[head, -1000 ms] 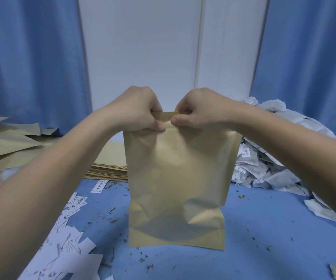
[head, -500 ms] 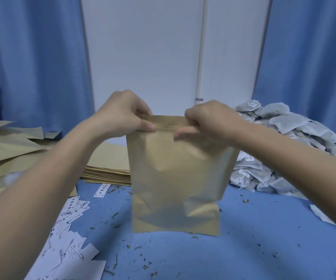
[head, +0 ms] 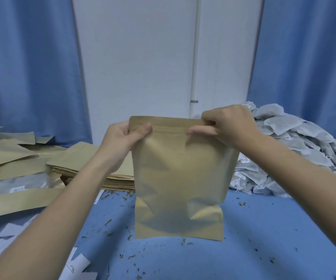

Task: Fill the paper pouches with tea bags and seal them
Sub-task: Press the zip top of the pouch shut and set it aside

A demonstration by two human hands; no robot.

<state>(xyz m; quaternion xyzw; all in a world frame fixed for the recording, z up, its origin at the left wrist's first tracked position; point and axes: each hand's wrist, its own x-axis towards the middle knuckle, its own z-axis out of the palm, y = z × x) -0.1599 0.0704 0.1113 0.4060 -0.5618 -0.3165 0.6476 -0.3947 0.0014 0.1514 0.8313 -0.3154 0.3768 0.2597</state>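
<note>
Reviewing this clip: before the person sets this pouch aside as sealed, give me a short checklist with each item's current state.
1. Left hand pinches the pouch at its top left corner: ok.
2. Right hand pinches the top right edge: ok.
3. Zip strip pressed shut along its full width: cannot tell.
4. Pouch upright, held above the blue table: ok.
5. Tea bags inside: cannot tell, though the body bulges.
6. Stack of flat pouches on the left: ok.

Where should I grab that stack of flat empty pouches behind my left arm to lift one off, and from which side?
Probably the top pouch's free near edge on the stack of empty pouches, coming from above and the front with the left hand. The pouches lie flat and fanned, so edges overhang and a thumb could slip under. Both hands now pinch the upright pouch, right hand at its zip strip.
</note>
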